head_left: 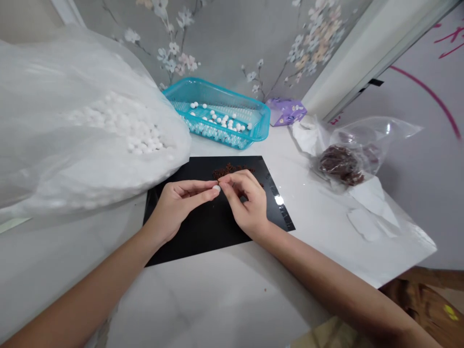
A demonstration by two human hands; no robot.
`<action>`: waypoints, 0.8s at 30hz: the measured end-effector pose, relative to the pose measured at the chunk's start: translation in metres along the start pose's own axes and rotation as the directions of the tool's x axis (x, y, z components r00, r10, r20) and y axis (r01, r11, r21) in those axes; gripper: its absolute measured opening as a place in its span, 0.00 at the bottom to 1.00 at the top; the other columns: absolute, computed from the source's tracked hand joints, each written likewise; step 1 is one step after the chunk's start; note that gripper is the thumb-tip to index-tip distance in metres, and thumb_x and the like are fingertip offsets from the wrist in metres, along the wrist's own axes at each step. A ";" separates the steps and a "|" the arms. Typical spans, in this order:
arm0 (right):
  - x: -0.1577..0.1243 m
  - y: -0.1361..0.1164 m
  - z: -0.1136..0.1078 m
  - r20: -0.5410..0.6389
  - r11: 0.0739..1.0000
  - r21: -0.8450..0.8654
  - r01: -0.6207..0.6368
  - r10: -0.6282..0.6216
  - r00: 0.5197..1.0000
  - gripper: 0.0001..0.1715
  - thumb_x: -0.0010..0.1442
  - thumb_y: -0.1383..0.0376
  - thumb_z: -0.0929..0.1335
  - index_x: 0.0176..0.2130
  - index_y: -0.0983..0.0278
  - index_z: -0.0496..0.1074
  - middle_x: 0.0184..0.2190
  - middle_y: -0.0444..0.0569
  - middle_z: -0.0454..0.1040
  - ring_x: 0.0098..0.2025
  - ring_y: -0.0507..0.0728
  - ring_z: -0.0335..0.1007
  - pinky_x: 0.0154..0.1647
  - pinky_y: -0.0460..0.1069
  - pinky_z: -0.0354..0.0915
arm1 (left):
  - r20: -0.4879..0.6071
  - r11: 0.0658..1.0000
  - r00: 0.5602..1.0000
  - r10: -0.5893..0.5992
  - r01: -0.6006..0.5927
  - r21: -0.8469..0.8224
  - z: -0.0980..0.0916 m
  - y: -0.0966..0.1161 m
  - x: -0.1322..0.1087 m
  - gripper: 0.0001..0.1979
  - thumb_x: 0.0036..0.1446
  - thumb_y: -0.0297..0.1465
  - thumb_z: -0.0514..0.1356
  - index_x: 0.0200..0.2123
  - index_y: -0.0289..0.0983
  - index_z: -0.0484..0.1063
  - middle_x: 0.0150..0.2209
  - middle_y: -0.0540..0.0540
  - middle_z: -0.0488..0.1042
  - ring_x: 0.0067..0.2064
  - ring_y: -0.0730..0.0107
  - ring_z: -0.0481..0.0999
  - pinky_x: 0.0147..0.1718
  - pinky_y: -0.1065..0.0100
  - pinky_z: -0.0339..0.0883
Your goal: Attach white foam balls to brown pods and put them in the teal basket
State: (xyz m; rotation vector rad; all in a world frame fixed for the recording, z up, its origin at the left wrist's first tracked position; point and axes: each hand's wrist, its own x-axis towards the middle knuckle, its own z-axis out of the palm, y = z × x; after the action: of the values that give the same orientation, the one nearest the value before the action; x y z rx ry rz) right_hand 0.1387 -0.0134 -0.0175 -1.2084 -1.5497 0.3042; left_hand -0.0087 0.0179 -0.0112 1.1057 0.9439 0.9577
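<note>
Between the thumb and fingers of my left hand (177, 200) is a small white ball (216, 188). My right hand (247, 195) is pinched closed right against it, its fingertips meeting those of the left; whatever they grip is too small to make out. Both hands are over a black mat (188, 232). A pile of dark reddish-brown bits (229, 170) lies on the mat just beyond my fingertips, partly hidden by my right hand.
At left bulges a big translucent bag (90, 159) of white balls. A blue plastic basket (263, 126) with several white balls stands behind the mat. To the right are a purple packet (286, 112), a clear bag of brown material (340, 165) and white tissues (373, 200).
</note>
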 end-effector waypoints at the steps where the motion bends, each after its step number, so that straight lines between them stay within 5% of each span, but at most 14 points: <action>1: 0.000 0.000 0.000 0.010 1.000 -0.003 0.008 -0.008 1.000 0.05 0.59 0.66 0.64 0.35 0.62 0.70 0.32 0.46 0.70 0.29 0.48 0.64 0.24 0.45 0.61 | 0.001 1.000 1.000 0.001 -0.001 -0.002 0.000 0.000 0.000 0.09 0.39 0.31 0.69 0.30 0.41 0.80 0.32 0.47 0.81 0.39 0.64 0.77 0.44 0.64 0.68; 15: 0.000 -0.001 -0.004 0.060 0.997 0.033 0.077 -0.079 0.995 0.06 0.60 0.69 0.62 0.36 0.62 0.69 0.33 0.47 0.69 0.29 0.48 0.65 0.24 0.44 0.62 | 0.017 1.000 1.000 0.016 -0.016 0.020 0.000 0.000 0.001 0.07 0.40 0.31 0.69 0.29 0.42 0.80 0.30 0.48 0.81 0.36 0.66 0.78 0.42 0.66 0.69; 24: -0.001 0.005 -0.011 0.245 0.991 0.079 0.104 -0.120 0.962 0.17 0.54 0.68 0.66 0.45 0.61 0.63 0.38 0.46 0.66 0.18 0.43 0.54 0.17 0.44 0.59 | -0.003 1.000 1.000 -0.012 0.012 -0.023 0.000 0.002 0.002 0.07 0.38 0.31 0.69 0.27 0.41 0.79 0.29 0.47 0.80 0.36 0.65 0.78 0.41 0.65 0.69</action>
State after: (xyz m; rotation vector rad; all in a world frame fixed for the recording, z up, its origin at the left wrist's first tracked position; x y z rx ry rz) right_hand 0.1506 -0.0160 -0.0173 -1.0570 -1.8043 0.4423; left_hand -0.0086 0.0204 -0.0100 1.0782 0.9388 0.9587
